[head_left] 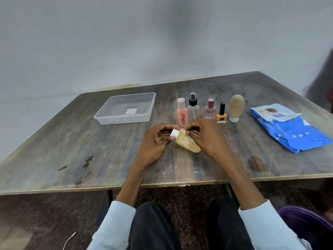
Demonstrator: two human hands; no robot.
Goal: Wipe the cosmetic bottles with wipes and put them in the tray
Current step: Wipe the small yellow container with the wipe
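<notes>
Scuffed wooden table (108, 152), grey wall (108, 42)

Table (72, 141): wood-grain surface, matt, worn and scuffed. Tray (124, 118) at 11 o'clock: clear, smooth plastic. Spray bottle (193, 107) at 12 o'clock: transparent with glossy black cap. Tan tube (236, 106) at 1 o'clock: matt finish. Wipes pack (292, 130) at 2 o'clock: glossy blue plastic film, creased.

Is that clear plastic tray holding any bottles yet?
No. The tray holds no bottles; only a white label shows through its bottom. Five bottles stand beside it, and a sixth, the beige tube, is in the hands.
</notes>
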